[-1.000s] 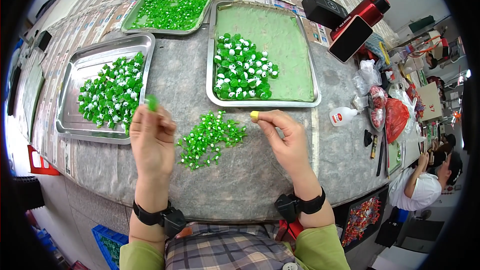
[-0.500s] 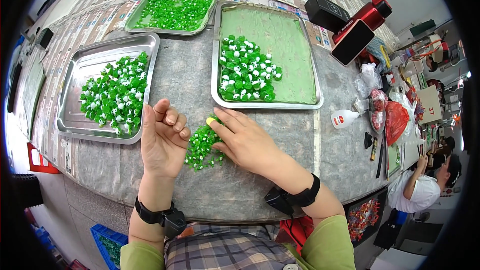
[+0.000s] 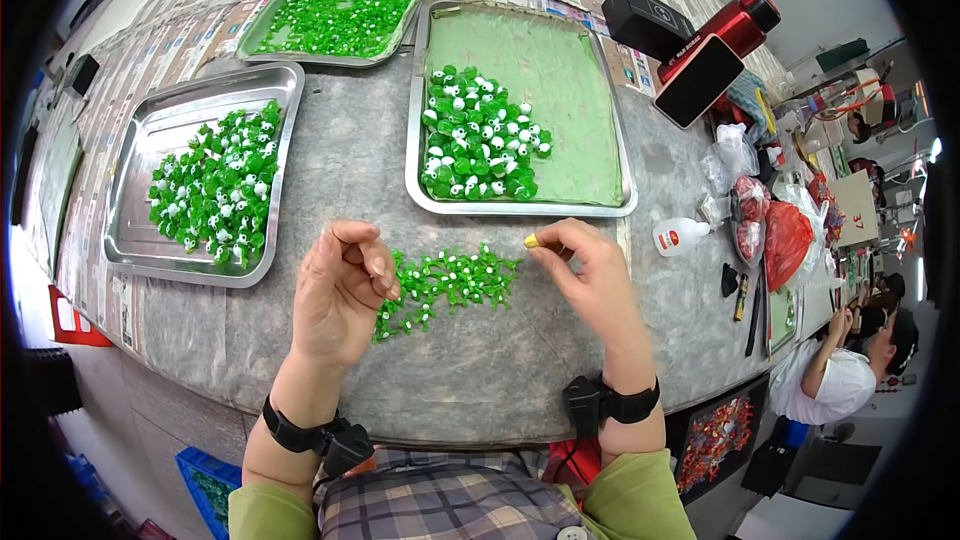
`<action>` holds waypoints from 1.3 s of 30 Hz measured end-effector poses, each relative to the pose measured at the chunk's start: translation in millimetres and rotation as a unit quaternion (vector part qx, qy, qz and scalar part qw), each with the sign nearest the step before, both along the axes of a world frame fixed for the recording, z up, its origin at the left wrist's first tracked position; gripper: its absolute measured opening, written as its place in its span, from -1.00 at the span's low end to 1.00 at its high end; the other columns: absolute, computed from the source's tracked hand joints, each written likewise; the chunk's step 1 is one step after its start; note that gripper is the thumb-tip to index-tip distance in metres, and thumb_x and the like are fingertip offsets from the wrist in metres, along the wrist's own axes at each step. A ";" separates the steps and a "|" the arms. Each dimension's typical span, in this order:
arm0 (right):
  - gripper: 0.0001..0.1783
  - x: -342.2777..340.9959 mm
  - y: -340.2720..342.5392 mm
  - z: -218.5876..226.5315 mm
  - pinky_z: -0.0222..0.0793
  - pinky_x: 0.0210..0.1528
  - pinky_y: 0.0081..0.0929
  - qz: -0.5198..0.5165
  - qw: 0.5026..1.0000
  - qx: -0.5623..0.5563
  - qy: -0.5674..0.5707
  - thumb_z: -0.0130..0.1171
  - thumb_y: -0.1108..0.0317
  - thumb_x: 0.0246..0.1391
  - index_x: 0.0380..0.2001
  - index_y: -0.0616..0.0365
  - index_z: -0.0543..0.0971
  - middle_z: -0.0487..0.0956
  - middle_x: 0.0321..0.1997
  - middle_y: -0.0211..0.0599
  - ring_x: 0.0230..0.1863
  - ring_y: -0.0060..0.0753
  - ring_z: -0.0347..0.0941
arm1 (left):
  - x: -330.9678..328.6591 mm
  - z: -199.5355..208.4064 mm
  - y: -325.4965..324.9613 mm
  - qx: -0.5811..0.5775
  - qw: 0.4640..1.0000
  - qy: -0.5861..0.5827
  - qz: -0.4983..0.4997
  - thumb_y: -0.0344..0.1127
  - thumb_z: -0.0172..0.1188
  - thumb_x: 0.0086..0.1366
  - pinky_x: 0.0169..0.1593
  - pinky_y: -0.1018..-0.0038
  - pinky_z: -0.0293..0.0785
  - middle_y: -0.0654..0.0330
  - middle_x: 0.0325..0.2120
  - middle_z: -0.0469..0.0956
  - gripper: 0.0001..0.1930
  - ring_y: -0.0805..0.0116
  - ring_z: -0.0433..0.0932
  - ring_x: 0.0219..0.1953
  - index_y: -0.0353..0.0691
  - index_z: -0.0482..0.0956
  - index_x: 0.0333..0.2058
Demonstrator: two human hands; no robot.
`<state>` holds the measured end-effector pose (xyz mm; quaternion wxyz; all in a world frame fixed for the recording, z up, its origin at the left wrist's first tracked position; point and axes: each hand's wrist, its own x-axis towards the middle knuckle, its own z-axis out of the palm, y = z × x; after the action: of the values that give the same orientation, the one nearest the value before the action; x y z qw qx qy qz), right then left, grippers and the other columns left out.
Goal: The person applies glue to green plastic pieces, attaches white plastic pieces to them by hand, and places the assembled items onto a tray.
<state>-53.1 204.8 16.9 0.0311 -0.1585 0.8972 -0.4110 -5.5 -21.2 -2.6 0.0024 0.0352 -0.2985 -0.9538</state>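
A spread of small green-and-white plastic pieces (image 3: 462, 276) lies on the grey table covering (image 3: 480, 370) between my hands. My left hand (image 3: 340, 300) is at its left end, palm turned inward, fingers loosely curled and apart from the thumb, with nothing seen in them. Off the right end of the spread, my right hand (image 3: 590, 275) hovers with thumb and index finger apart and nothing between them. A yellow finger cover (image 3: 531, 240) sits on one of its fingertips. Beyond it, a green-lined metal tray (image 3: 570, 90) holds a heap of round green-and-white beads (image 3: 480, 140).
A metal tray (image 3: 135, 240) at left holds more such beads; a far tray (image 3: 245, 48) holds small green pieces. On the right are a white glue bottle (image 3: 680, 236), a phone (image 3: 698, 82), a red flask (image 3: 735, 25) and plastic bags (image 3: 788, 245). A co-worker (image 3: 835, 375) sits at far right.
My right hand has moved right, off the small pieces, and its thumb and index finger have parted. The compact pile is now spread out rightward. My left hand stays nearly in place.
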 end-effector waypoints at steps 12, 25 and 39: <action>-0.81 1.1 -6.3 -19.5 0.24 -0.45 -0.54 0.057 0.986 0.142 0.060 0.14 0.38 -0.26 -0.50 0.19 0.41 0.38 -0.54 -0.33 -0.51 -0.37 0.32 | 4.6 0.5 11.8 -0.122 0.991 0.016 -0.054 -0.18 -0.08 0.15 -0.50 0.61 0.32 0.24 -0.61 0.34 -0.76 0.48 0.33 -0.56 -0.26 0.38 -0.38; -0.87 21.1 -28.7 -2.5 0.21 -0.40 -0.82 0.089 0.764 -0.456 -0.449 0.12 0.46 -0.15 -0.46 0.18 0.41 0.43 -0.49 -0.52 -0.43 -0.77 0.32 | 8.3 13.7 31.3 -0.568 0.798 0.201 -0.027 -0.52 0.22 -0.17 -0.42 0.64 0.35 0.24 -0.47 0.41 -0.71 0.48 0.41 -0.46 -0.18 0.51 -0.36; -0.74 -7.2 122.5 9.5 0.22 -0.25 -0.67 -0.378 0.857 -0.240 0.256 0.10 0.41 -0.13 -0.32 0.27 0.39 0.45 -0.40 -0.33 -0.37 -0.55 0.33 | 8.0 9.0 24.8 -0.224 0.971 -0.051 -0.064 -0.47 0.12 0.01 -0.42 0.63 0.40 0.20 -0.58 0.46 -0.86 0.51 0.44 -0.54 -0.33 0.41 -0.41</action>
<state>-60.3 327.3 26.4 -0.3966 0.0901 0.7378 -0.5388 2.4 3.5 6.4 -0.0658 0.0630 -0.5063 -0.8575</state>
